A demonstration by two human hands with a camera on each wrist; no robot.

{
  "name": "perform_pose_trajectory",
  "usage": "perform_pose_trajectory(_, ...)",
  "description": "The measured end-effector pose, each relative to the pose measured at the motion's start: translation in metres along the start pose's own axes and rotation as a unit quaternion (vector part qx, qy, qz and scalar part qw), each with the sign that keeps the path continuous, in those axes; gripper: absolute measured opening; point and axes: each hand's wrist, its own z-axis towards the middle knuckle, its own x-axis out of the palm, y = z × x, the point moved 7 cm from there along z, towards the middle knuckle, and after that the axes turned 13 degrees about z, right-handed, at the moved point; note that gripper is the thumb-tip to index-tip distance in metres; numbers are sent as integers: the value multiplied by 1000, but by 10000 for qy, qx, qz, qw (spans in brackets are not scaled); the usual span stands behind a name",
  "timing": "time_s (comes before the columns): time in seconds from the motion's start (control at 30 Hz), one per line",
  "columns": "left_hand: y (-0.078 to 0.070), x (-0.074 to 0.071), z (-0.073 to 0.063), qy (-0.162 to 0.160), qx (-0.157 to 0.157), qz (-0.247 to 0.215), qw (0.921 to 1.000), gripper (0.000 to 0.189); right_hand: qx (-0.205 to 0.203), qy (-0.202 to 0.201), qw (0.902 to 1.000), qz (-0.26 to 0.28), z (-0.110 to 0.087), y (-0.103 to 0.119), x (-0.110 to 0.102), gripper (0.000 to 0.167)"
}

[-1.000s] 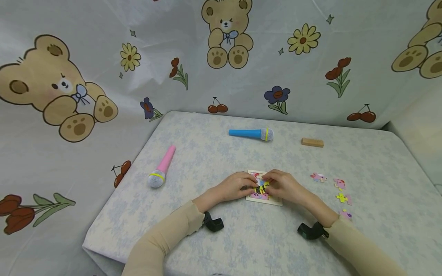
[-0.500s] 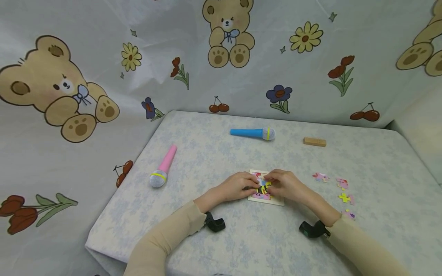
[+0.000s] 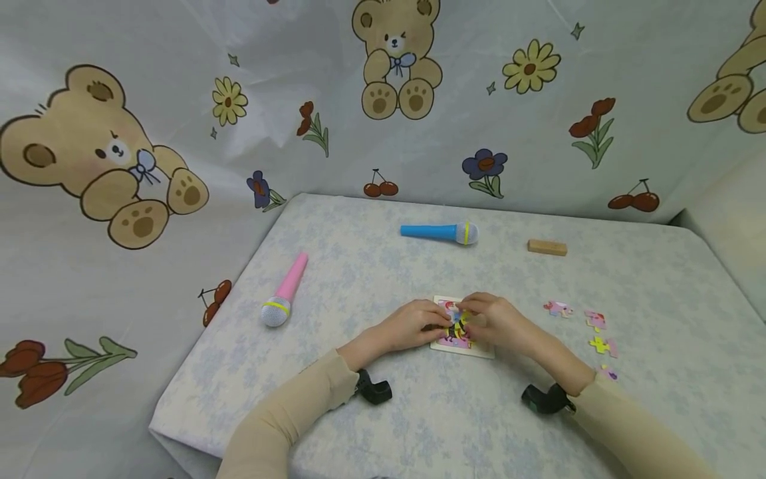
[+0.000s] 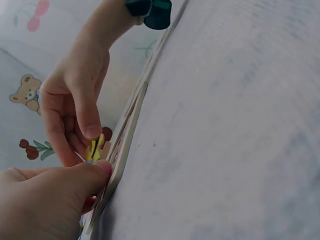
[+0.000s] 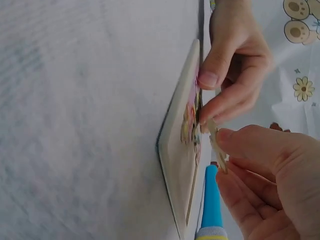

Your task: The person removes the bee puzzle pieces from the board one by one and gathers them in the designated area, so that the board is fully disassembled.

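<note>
A small square jigsaw board (image 3: pixel 486 352) with a pale rim and a bee picture lies flat on the table between both hands. My right hand (image 3: pixel 501 324) pinches a puzzle piece (image 5: pixel 219 148) between thumb and fingers. In the right wrist view that piece is tilted, just above the board. From the left wrist view its face is yellow and black. My left hand (image 3: pixel 413 324) rests its thumb and fingertips on pieces set in the board's left part. Fingers hide some of the picture. Bare tray surface shows at the board's right side.
Loose puzzle pieces lie to the right: a pink one (image 3: pixel 558 309), another pink one (image 3: pixel 595 320), a yellow-and-pink one (image 3: pixel 601 345) and one near the right sleeve (image 3: pixel 608 373). Behind are a blue toy microphone (image 3: pixel 431 231) and wooden block (image 3: pixel 547 247). A pink microphone (image 3: pixel 291 279) lies left.
The right hand shifts and tilts the pinched puzzle piece slightly over the board. The left hand stays in place on the board. The head view has drifted a little.
</note>
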Motion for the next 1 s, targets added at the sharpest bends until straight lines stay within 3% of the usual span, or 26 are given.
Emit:
perform_pose_trajectory(0.2, 0, 4, -2, -59, -41, -8, 10000, 24, 420, -548, 9954, 665, -20, -9, -31, 34)
perform_pose_trajectory(0.4, -1, -1, -3, -293, -93, -104, 9995, 27, 872, -1085, 9896, 362, -63, -18, -70, 36)
perform_pose_trajectory(0.53, 3, -1, -3, -126, -523, -349, 9979, 44, 1204, -1386, 9827, 235, -99, -25, -89, 34)
perform_pose_trajectory(0.77, 11, 7, -5, 394, -1346, -537, 9887, 80, 1834, -1382, 9733, 6, -138, -44, -96, 32)
perform_pose_trajectory(1.0, 11, 12, -4, 569, -1472, -518, 9861, 91, 1641, -1257, 9781, -228, -146, -49, -90, 30)
